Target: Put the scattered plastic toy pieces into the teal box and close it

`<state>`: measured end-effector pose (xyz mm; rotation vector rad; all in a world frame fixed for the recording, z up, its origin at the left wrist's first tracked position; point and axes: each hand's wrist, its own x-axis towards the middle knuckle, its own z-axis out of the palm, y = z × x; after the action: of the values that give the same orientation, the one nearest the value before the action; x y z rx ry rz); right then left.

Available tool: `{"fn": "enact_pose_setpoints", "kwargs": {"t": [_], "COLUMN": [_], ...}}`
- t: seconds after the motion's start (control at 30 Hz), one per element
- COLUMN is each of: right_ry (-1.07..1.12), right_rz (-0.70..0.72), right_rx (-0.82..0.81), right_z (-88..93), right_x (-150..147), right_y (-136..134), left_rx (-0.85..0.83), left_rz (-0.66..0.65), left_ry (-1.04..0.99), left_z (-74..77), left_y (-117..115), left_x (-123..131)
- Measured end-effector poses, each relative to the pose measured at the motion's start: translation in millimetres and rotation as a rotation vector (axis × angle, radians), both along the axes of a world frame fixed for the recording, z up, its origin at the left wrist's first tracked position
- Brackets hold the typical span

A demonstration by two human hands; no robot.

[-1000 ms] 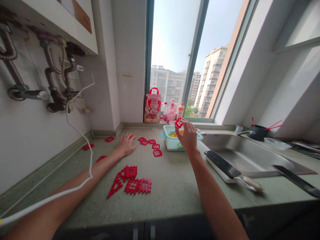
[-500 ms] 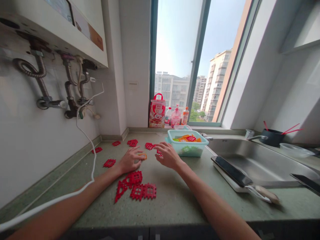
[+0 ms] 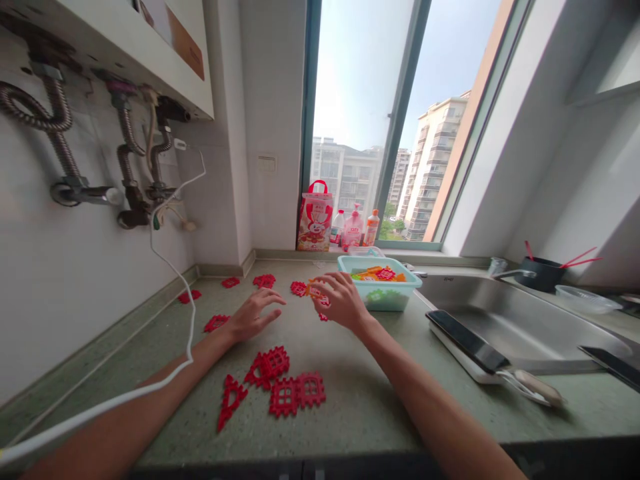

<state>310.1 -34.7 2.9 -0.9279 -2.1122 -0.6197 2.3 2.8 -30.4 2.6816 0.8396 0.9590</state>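
Observation:
My right hand pinches an orange building piece above the counter, just left of the mint plastic tub. Red pieces lie below and beside its fingers, partly hidden; one red piece shows to their left. My left hand hovers low over the counter, fingers apart, holding nothing. Beside its wrist rests a red window-like piece. Nearer me lie two red square window pieces side by side, a red cluster and a red triangular piece.
More red pieces are scattered toward the back left. Orange, green and red pieces fill the tub. A white cable crosses over my left forearm. At right are a black phone on a white object and a steel sink.
The orange piece, formerly on the counter at my left fingertips, is now in my right hand. My left hand has drawn back slightly to the left. The view has shifted a little.

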Motion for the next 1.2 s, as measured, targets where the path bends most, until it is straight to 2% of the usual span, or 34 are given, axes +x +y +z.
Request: {"fn": "enact_pose_setpoints", "kwargs": {"t": [0.1,0.17,0.3,0.4,0.47,0.57,0.7,0.8,0.87,0.97,1.07,1.2], "right_ry": [0.129,0.205,0.289,0.307,0.282,0.192,-0.060,-0.146,-0.227,-0.375,-0.395,-0.306], "right_rz": [-0.234,-0.405,-0.719,-0.837,-0.781,-0.482,0.042,0.261,0.297,0.233,0.172,0.066], "right_rx": [0.153,0.195,0.081,-0.019,-0.024,-0.097,-0.511,-0.683,-0.809,-0.969,-1.002,-0.913], "right_z": [27.9,38.2,40.1,37.5,37.2,36.6,33.1,30.7,28.2,21.0,11.6,3.1], "right_x": [38.4,67.4,114.3,124.7,115.9,80.9,15.7,-23.9,-40.2,-49.9,-45.7,-27.6], "right_y": [-5.3,-7.5,-9.7,-9.4,-8.5,-10.8,-33.6,-63.7,-81.6,-92.5,-81.7,-53.4], "left_rx": [-0.051,-0.070,-0.094,-0.104,-0.112,-0.151,-0.241,-0.280,-0.303,-0.323,-0.316,-0.289], "left_rz": [-0.013,-0.009,-0.036,-0.045,-0.050,-0.099,-0.172,-0.141,-0.115,-0.107,-0.120,-0.123], "left_ry": [0.015,0.024,0.044,0.036,0.034,0.082,0.259,0.369,0.412,0.407,0.358,0.332], "left_z": [0.6,1.4,2.3,1.8,1.4,0.3,-3.3,-3.7,-1.2,3.5,4.4,2.9], "left_y": [0.5,-0.7,-1.0,1.1,2.5,3.4,1.5,-3.2,-6.5,-8.5,-5.9,-0.8], "left_x": [-4.2,-3.4,0.5,0.9,-0.1,-2.5,-5.2,-5.4,-4.9,-5.3,-7.6,-10.7]}}
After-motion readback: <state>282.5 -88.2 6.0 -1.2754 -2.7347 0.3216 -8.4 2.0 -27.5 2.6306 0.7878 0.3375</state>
